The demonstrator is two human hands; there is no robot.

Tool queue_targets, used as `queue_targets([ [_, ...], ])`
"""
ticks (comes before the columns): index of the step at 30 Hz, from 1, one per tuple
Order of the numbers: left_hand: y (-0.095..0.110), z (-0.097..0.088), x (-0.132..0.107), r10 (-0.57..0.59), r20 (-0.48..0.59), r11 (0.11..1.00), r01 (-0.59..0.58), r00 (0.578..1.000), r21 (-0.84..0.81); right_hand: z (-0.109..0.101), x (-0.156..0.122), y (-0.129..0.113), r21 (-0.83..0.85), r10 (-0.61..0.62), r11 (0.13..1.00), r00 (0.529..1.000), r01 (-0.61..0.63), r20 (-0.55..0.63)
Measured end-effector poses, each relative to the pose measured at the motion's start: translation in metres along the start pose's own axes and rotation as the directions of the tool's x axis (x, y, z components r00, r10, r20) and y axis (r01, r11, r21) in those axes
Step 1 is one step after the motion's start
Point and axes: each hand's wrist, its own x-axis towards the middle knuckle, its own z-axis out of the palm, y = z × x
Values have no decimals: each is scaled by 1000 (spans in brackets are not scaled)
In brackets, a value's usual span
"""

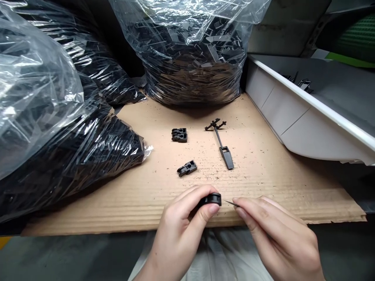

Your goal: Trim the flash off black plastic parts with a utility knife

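Note:
Between thumb and fingers, my left hand [184, 226] pinches a small black plastic part [215, 198] above the near edge of the cardboard. My right hand [275, 230] grips a thin pointed blade [231, 203], its tip aimed left and a small gap away from the part; any handle is hidden by the fingers. Beyond my hands lies a single black plastic clip-like piece [187, 168]. Farther back, similar black pieces [179, 135] rest side by side. To their right is a black moulded piece with a branched sprue [218, 136], its wide tapered end toward me.
Clear plastic bags full of black parts stand at the left [117, 148] and back [193, 66]. A grey-white bin [310, 113] with a few black parts flanks the right. Small black shavings dot the cardboard sheet [140, 210].

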Motion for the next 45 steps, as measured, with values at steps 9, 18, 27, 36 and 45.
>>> queue_targets([
  [9, 1, -2, 1, 44, -30, 999, -43, 999, 14, 5, -2, 3, -41, -18, 999, 1000, 19, 11],
  [18, 0, -10, 3, 104, 88, 993, -100, 991, -55, -2, 14, -6, 237, 243, 922, 935, -306, 259],
  [27, -1, -13, 3, 135, 142, 985, -117, 981, -125, -16, 34, 3, 406, 261, 529, 597, -746, 758],
  [36, -12, -5, -9, 245, -31, 961, -239, 969, 139, -15, 21, -4, 292, 513, 697, 740, -655, 434],
  [45, -15, -1, -11, 420, -38, 878, -396, 907, 267, -7, 13, -8, 206, 359, 871, 866, -445, 349],
])
